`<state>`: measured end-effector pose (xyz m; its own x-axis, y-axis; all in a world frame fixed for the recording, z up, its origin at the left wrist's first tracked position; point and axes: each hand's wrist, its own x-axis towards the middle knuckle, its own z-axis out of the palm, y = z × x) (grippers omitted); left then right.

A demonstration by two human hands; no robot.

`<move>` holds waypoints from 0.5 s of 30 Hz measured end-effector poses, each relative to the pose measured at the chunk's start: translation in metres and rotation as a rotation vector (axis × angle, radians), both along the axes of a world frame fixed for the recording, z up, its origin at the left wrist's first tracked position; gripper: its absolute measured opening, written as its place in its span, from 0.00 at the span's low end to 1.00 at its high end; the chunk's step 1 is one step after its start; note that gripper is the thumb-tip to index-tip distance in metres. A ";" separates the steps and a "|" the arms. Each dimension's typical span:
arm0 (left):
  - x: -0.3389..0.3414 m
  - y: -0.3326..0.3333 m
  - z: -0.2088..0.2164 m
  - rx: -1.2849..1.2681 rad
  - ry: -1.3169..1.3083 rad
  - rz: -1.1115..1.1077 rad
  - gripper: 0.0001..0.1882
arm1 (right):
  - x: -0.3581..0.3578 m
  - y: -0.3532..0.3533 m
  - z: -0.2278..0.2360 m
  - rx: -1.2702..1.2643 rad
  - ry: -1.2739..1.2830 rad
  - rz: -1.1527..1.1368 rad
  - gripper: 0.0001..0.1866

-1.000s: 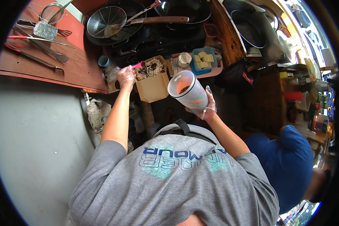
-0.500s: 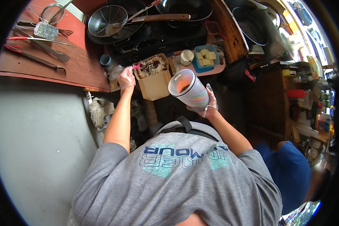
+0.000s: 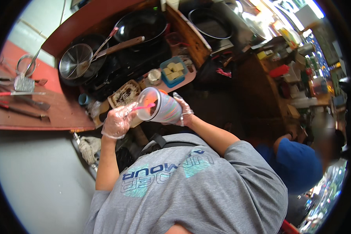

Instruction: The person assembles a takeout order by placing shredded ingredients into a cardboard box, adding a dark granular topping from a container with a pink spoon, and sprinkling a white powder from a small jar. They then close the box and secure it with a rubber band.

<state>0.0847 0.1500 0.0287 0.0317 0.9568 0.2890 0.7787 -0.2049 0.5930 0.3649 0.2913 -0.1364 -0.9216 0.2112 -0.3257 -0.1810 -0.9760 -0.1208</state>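
My right hand (image 3: 183,111), in a clear plastic glove, is closed around a tall striped plastic tumbler (image 3: 170,107). The tumbler tilts with its mouth to the left, and something dark shows inside against an orange tint. In my left hand (image 3: 119,121), gloved too, is a small pink spoon (image 3: 146,107), its tip at the tumbler's mouth. Just beyond my left hand sits an open cardboard box (image 3: 112,100) of food with pale shreds over a dark topping (image 3: 126,93); my hand and the tumbler partly cover the box.
Behind the tumbler stand a small jar (image 3: 154,77) and a blue tub (image 3: 168,82) of pale yellow blocks, on a pink board (image 3: 189,80). A wire strainer (image 3: 76,58) lies over a pan at the stove. Tongs (image 3: 21,111) rest on the left shelf. A person in blue (image 3: 300,165) is at the right.
My left hand has drawn the spoon from the box to the tumbler's mouth. The tumbler has come closer to the left hand and tilts more. The whole view has turned.
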 end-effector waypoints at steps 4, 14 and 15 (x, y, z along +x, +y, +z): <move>0.040 0.028 0.026 0.118 0.004 0.225 0.26 | 0.006 0.005 0.013 -0.028 -0.016 -0.075 0.36; 0.123 0.102 0.055 -0.721 -0.986 -0.097 0.22 | 0.104 0.018 0.058 0.031 0.075 -0.407 0.28; 0.137 0.112 0.058 -0.744 -0.994 -0.115 0.22 | 0.121 0.022 0.063 0.042 0.057 -0.421 0.30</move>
